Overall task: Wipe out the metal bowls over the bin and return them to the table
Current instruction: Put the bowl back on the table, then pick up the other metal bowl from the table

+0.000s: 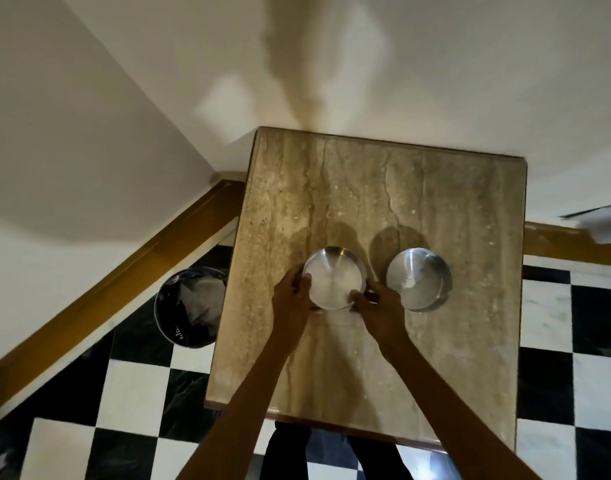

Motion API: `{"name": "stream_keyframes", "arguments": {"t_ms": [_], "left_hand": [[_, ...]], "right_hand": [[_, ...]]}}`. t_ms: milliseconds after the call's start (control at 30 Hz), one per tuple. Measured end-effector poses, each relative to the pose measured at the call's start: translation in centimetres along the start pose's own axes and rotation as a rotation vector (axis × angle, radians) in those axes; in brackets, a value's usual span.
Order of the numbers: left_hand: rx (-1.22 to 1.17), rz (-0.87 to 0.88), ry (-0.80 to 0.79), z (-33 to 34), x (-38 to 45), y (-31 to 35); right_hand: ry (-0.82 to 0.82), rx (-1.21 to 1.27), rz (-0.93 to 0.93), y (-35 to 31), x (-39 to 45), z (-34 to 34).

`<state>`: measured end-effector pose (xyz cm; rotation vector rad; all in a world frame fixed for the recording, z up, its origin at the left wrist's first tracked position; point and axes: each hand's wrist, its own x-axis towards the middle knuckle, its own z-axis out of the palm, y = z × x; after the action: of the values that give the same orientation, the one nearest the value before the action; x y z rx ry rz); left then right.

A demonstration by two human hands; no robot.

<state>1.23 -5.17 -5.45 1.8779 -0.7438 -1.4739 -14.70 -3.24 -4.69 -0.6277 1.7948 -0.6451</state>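
Resting between left hand point(292, 299) and right hand point(380, 311), one metal bowl point(333, 277).

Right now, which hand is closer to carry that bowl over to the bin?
Left. The left hand grips the held bowl on the side nearer the bin, which stands off the table's left edge. The right hand is on the far side.
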Motion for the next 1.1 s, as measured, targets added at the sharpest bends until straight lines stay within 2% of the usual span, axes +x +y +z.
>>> {"name": "stream_keyframes", "arguments": {"t_ms": [200, 300, 400, 600, 667, 767, 867, 933, 1000, 1100], "left_hand": [[0.018, 0.048, 0.062, 2.3, 3.8, 3.0], [-0.061, 0.009, 0.055, 3.7, 5.5, 5.2], [-0.100, -0.040, 0.067, 4.8, 6.5, 7.3], [-0.032, 0.033, 0.110, 5.6, 6.6, 7.3], [0.045, 0.059, 0.170, 5.7, 5.6, 5.9], [0.095, 0.083, 0.228, 6.4, 2.6, 3.8], [0.076, 0.039, 0.083, 7.9, -0.7, 2.5], [0.045, -0.038, -0.091, 9.1, -2.5, 2.1], [0.000, -0.137, -0.213, 10.3, -3.7, 1.8], [-0.092, -0.283, -0.234, 11.5, -4.4, 1.9]], "right_hand": [[0.051, 0.061, 0.051, -2.9, 3.3, 1.3], [0.058, 0.203, 0.082, -4.2, 5.1, 1.5], [0.021, 0.294, 0.068, -6.2, 5.9, 1.0], [-0.028, 0.483, 0.085, -8.2, 5.4, -1.3], [0.024, 0.347, -0.037, -7.9, 4.3, -3.0], [0.321, -0.085, -0.262, -6.4, 1.9, -6.4], [0.503, -0.462, -0.417, -3.4, 0.2, -9.5], [0.466, -0.671, -0.287, -1.0, 0.3, -11.1], [0.330, -0.607, -0.111, 0.7, 0.7, -11.5], [0.270, -0.439, -0.075, 2.0, 1.4, -11.1]]}}
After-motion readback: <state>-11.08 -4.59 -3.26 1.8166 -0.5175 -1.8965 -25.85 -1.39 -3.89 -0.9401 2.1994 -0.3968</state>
